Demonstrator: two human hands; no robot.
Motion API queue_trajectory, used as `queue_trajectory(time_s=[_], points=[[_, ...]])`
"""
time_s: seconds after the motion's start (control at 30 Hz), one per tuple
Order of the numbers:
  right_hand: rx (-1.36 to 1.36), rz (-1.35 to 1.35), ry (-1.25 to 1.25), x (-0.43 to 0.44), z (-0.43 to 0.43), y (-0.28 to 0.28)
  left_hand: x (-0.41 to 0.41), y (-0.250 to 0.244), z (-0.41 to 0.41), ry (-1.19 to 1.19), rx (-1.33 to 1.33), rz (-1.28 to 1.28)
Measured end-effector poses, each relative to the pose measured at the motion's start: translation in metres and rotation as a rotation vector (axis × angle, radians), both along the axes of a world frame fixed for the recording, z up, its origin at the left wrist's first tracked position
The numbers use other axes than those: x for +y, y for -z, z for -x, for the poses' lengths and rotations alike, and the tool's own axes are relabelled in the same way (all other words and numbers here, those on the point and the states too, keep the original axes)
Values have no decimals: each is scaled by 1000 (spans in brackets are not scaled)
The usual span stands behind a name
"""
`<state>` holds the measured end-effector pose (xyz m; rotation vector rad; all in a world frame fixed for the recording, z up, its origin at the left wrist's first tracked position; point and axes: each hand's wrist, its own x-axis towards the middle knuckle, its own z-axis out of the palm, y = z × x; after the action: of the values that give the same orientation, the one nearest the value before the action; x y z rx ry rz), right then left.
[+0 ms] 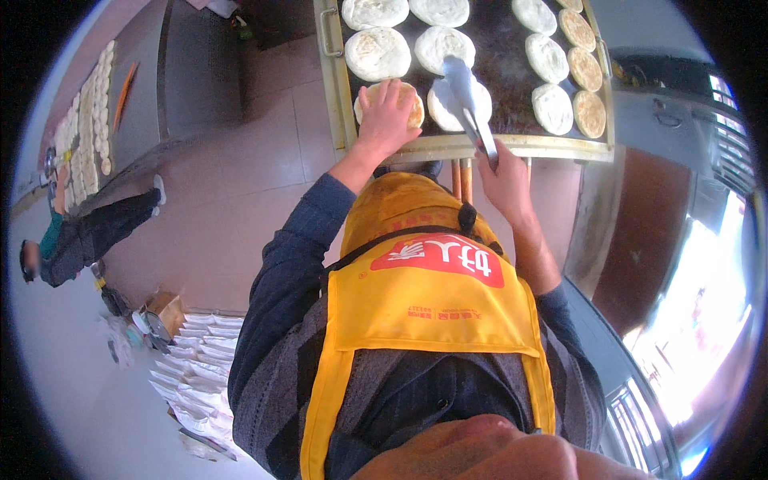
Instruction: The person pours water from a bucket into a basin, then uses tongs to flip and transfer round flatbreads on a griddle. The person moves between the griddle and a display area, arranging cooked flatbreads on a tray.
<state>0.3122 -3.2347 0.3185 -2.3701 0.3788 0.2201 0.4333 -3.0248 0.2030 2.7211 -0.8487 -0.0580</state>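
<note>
My left hand point(387, 120) rests spread on a browned round flatbread point(413, 103) at the near left corner of a griddle point(510, 90). My right hand point(503, 180) grips metal tongs point(462, 90) at the griddle's near edge. The tongs' broad end lies over a pale flatbread point(441, 108) and reaches towards the pale one point(441, 45) behind it. Whether the tongs pinch any bread cannot be told. Further left stands another pale flatbread point(378, 54). On the right are a column of pale rounds point(552, 108) and a column of browned ones point(589, 114).
The griddle has a raised metal rim point(540, 144) and side handles point(329, 33). At far left another person point(90, 234) stands at a counter point(135, 90) with rows of dough pieces point(90, 126) and an orange stick point(125, 93). White sacks point(201, 360) and a cardboard box point(168, 309) lie behind me.
</note>
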Motion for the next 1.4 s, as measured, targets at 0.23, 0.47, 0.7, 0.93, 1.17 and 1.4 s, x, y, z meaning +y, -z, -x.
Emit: queue_trajectory(time_s=[0.23,0.47,0.7,0.93,1.17,1.4], points=[[34,3,-155,9,-61,20,16,0,-23,-41,-53,321],[-20,-38,-103,16,-85,56,14,-2,-65,-122,-109,144],[-22,-90,-80,26,-89,48,-1,20,-86,-76,-222,126],[-55,-227,49,15,-68,17,1,-23,-100,-332,-98,536],[15,-251,159,-9,-38,12,10,3,-117,-657,731,1425],[-15,-290,153,-7,-29,13,24,26,-145,-588,331,379]])
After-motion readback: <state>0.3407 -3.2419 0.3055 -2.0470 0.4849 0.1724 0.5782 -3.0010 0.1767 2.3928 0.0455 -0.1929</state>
